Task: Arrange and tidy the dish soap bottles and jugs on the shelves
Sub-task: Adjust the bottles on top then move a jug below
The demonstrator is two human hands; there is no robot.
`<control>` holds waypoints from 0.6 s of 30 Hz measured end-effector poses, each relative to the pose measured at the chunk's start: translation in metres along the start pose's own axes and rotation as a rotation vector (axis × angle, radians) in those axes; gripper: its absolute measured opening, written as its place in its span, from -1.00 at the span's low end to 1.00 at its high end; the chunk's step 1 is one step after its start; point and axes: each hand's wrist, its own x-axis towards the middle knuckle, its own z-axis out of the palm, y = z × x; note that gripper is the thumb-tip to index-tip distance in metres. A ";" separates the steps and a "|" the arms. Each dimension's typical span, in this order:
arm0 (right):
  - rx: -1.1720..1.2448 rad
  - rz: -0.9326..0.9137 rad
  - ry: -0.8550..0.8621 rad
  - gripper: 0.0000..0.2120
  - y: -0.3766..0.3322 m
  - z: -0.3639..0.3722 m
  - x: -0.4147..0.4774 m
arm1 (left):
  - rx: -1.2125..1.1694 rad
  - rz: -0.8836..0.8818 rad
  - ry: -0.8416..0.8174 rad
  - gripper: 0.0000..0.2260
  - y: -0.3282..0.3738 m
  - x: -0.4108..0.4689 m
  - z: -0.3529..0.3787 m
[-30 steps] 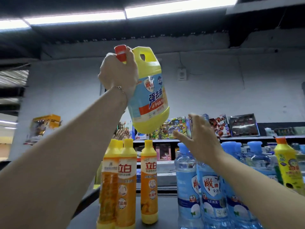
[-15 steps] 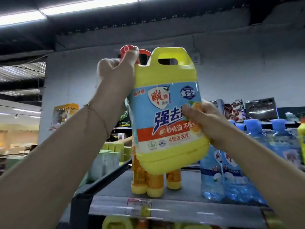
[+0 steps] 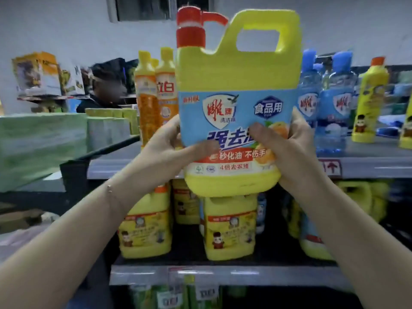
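I hold a big yellow dish soap jug point(image 3: 236, 70) with a red cap and a blue label upright in front of the shelves. My left hand point(image 3: 171, 150) grips its lower left side and my right hand point(image 3: 287, 143) grips its lower right side, thumbs across the label. Behind it on the top shelf point(image 3: 367, 163) stand orange soap bottles point(image 3: 153, 94) at the left and clear blue bottles point(image 3: 330, 101) at the right. On the shelf below stand yellow jugs point(image 3: 229, 228), partly hidden by the held jug.
Yellow slim bottles point(image 3: 370, 101) stand at the far right of the top shelf. Green packs point(image 3: 40, 141) lie on a neighbouring stand at the left, with a person point(image 3: 104, 88) behind them. Green bottles point(image 3: 169, 295) show on the lowest shelf.
The jug has come down from overhead to chest height. My left hand has shifted from the cap to the jug's lower left side. The view has tilted down onto the lower shelves.
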 end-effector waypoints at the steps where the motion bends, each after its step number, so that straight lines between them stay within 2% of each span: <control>1: -0.011 0.003 -0.022 -0.39 0.004 -0.010 -0.006 | -0.010 0.013 0.006 -0.53 -0.012 -0.008 0.011; 4: -0.093 0.052 -0.071 -0.47 0.017 -0.034 -0.030 | -0.057 0.027 0.010 -0.49 -0.036 -0.020 0.033; 10: -0.238 0.286 -0.228 -0.24 0.035 -0.090 -0.064 | -0.101 -0.065 -0.068 -0.44 -0.092 -0.040 0.083; 13: -0.322 0.380 -0.283 -0.40 0.045 -0.119 -0.078 | -0.104 -0.152 -0.149 -0.45 -0.115 -0.044 0.107; 18: -0.435 0.490 -0.299 -0.50 0.060 -0.159 -0.095 | -0.175 -0.309 -0.239 -0.38 -0.149 -0.043 0.146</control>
